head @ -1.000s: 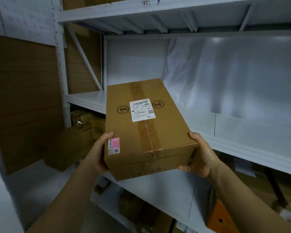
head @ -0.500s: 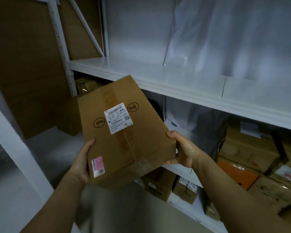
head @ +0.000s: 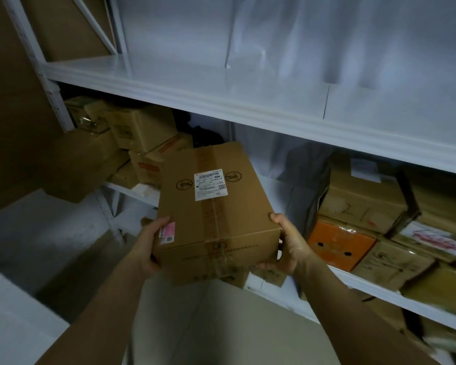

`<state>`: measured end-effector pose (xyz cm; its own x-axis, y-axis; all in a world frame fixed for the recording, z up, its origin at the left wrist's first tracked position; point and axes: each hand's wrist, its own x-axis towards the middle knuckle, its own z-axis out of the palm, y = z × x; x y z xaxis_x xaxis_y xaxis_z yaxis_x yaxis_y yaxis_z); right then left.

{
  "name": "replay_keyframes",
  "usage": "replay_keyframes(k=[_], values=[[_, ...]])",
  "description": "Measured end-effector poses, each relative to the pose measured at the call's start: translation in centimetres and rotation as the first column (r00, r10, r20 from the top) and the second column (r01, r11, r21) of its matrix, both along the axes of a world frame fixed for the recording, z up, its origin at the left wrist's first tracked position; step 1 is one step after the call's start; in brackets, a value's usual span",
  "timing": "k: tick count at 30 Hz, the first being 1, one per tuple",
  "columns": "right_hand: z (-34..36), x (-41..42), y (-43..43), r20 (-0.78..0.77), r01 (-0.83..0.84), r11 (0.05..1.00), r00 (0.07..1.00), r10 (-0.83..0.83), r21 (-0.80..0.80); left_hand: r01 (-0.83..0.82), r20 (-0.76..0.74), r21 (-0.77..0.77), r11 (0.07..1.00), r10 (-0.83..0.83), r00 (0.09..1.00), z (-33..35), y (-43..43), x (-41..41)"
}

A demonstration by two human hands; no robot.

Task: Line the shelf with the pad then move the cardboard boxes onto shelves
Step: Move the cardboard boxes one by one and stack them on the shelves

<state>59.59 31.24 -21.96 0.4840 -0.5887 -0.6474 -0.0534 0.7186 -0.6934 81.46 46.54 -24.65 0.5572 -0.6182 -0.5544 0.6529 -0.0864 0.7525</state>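
Note:
A brown cardboard box [head: 216,214] with a white shipping label and a pink sticker hangs in mid-air in front of the lower shelf [head: 379,288]. My left hand [head: 149,246] grips its near left corner. My right hand [head: 287,245] grips its near right corner, thumb on top. The box's far end points into the gap between stacked boxes on that lower shelf. The white upper shelf [head: 248,101] above it carries a pale pad [head: 327,48] that also runs up the back wall.
Several cardboard boxes [head: 140,130] are stacked at the left of the lower shelf. More boxes, one orange [head: 340,246], fill its right side. A white upright post [head: 45,80] stands at the left. Grey floor [head: 221,325] lies below.
I brought the box down from the upper shelf level to the lower shelf, and my view tilted downward. Both hands kept their hold on its near corners.

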Motion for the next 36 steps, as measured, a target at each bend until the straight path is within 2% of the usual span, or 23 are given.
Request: replay_keyframes(k=[4,7,11,14,21,27,29,32,34,36], values=[[-1.5,-0.5,-0.8,0.004,0.112,0.991,0.994,-0.113,0.075,0.025,0.016,-0.009,1.000,-0.025,1.000,-0.8,-2.8,-0.6],[-2.4,-0.8,-1.4,0.050,0.202,0.966,0.976,-0.212,0.163,0.108,-0.055,0.018,0.994,-0.107,0.993,-1.0,-5.1,-1.2],[-3.8,-0.7,-3.0,0.064,0.305,0.923,0.943,-0.328,0.237,0.135,-0.028,0.042,0.990,-0.134,0.991,-1.5,-8.8,-1.9],[-5.3,-0.1,-4.4,0.039,0.369,0.896,0.920,-0.390,0.246,0.134,0.037,0.058,0.989,-0.136,0.990,-3.8,-12.1,-1.2],[-11.5,1.1,-8.3,0.011,0.562,0.778,0.809,-0.588,0.280,0.267,0.052,0.140,0.953,-0.277,0.960,-8.6,-19.1,0.3],[-14.3,2.2,-12.8,0.069,0.691,0.700,0.701,-0.710,0.181,0.356,0.180,0.172,0.918,-0.385,0.905,-10.2,-24.3,0.1],[-14.8,2.3,-13.8,0.073,0.662,0.742,0.739,-0.670,0.106,0.369,0.237,0.201,0.908,-0.410,0.881,-11.2,-25.7,0.0],[-15.5,2.5,-14.8,-0.062,0.575,0.816,0.818,-0.573,0.052,0.351,0.313,0.266,0.898,-0.424,0.850,-12.8,-27.2,-0.1],[-16.2,2.7,-15.5,-0.125,0.570,0.819,0.818,-0.561,0.057,0.350,0.349,0.282,0.893,-0.435,0.830,-13.8,-27.9,-0.2],[-16.7,3.0,-16.2,-0.123,0.607,0.794,0.791,-0.599,0.040,0.349,0.367,0.291,0.891,-0.441,0.819,-14.3,-28.4,-0.2]])
